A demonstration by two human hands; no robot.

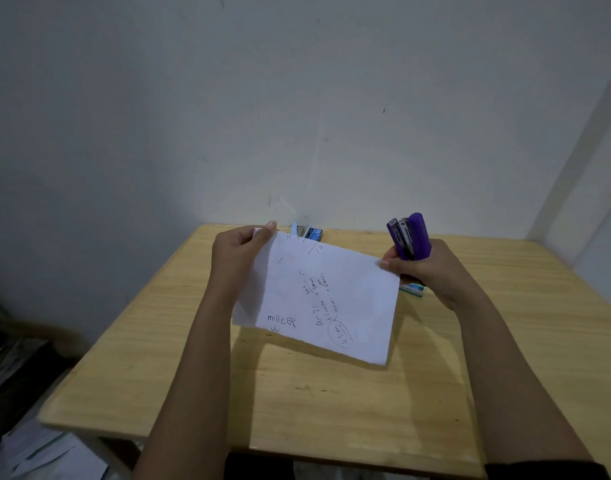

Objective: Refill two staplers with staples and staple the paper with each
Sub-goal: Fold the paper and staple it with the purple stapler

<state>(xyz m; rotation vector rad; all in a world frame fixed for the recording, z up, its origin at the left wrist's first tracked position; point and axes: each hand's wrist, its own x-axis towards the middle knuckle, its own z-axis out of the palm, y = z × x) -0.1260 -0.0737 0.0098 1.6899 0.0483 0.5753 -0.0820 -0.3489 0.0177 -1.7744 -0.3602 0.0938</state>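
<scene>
Your left hand [238,251] pinches the paper [317,296] at its far left corner, thumb and fingers [270,226] closed on the edge. The sheet hangs tilted above the desk [297,393], handwriting facing you, and its shadow falls on the wood below its near edge.

Your right hand [432,268] is at the paper's far right corner. Its fingers are wrapped round the lower part of the purple stapler [409,235], which stands nearly upright just beside that corner. The stapler's top is swung apart from its body, so the metal channel shows between the two purple halves. Your right thumb tip lies on the paper's corner; you cannot tell from here whether the corner sits inside the stapler.

Behind the paper's far edge, a light blue stapler [298,229] and a blue staple box [314,233] lie on the desk close to the wall [297,98], both partly hidden by the sheet. Just off the paper's right edge, under your right hand, a green and white staple box [413,289] peeks out on the desk.

Well to the left of the paper, below the desk's edge, loose sheets [47,455] lie on the floor
</scene>
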